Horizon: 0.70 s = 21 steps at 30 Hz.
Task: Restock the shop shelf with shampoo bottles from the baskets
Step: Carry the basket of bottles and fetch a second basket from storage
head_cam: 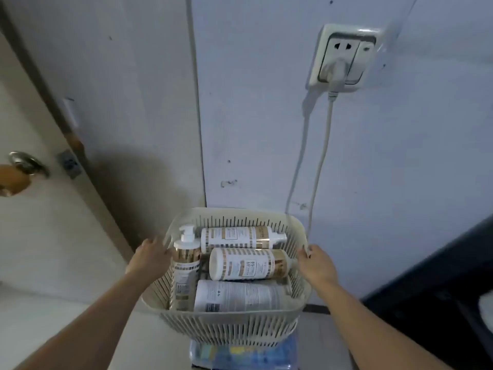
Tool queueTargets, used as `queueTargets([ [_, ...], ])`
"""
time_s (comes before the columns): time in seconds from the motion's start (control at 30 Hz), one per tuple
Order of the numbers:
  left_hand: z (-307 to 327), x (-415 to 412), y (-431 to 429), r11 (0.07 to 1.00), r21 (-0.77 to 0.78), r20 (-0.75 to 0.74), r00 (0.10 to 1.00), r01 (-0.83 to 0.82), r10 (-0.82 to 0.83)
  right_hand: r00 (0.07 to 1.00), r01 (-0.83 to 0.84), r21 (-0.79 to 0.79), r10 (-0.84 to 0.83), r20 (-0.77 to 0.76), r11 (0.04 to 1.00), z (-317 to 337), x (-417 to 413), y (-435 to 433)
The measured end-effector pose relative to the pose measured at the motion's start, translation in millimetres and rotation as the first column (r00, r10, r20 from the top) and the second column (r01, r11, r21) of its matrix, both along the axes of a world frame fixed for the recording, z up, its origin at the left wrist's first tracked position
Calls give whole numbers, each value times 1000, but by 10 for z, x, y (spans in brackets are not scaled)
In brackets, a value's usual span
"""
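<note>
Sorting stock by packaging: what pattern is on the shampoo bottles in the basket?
White shampoo bottles with bands of gold-brown squares; head view.

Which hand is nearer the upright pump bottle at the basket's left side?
Left. The left hand grips the basket rim right beside the pump bottle; the right hand grips the opposite rim, across the basket.

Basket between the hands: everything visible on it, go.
The basket is cream plastic, squarish with rounded corners, a rolled rim and vertically slotted walls. It sits roughly level, the left hand gripping its left rim and the right hand its right rim. Inside are four bottles: one propped at the left, three lying sideways.
</note>
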<state>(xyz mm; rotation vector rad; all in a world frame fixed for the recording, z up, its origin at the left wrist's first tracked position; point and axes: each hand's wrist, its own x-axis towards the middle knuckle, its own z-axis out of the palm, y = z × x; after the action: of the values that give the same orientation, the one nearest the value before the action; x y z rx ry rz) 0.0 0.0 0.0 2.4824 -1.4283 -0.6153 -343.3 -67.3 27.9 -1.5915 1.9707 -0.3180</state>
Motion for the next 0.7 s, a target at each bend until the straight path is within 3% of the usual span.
queueTargets([
  [0.23,-129,22,-231,981,-123,-239,964,-147,115,955,214,66,-223,196,975,-215,111,-158],
  [0.33,-167,43,-287,954,-109,-336,913,-281,231,938,277,49,-281,202,960,-242,134,-215],
  [0.5,-224,60,-268,921,-113,-436,852,-372,290,885,354,79,-361,294,932,-310,118,-196],
  [0.7,-206,66,-77,892,-117,-482,810,-437,333,881,328,53,-326,344,943,-310,116,-66],
])
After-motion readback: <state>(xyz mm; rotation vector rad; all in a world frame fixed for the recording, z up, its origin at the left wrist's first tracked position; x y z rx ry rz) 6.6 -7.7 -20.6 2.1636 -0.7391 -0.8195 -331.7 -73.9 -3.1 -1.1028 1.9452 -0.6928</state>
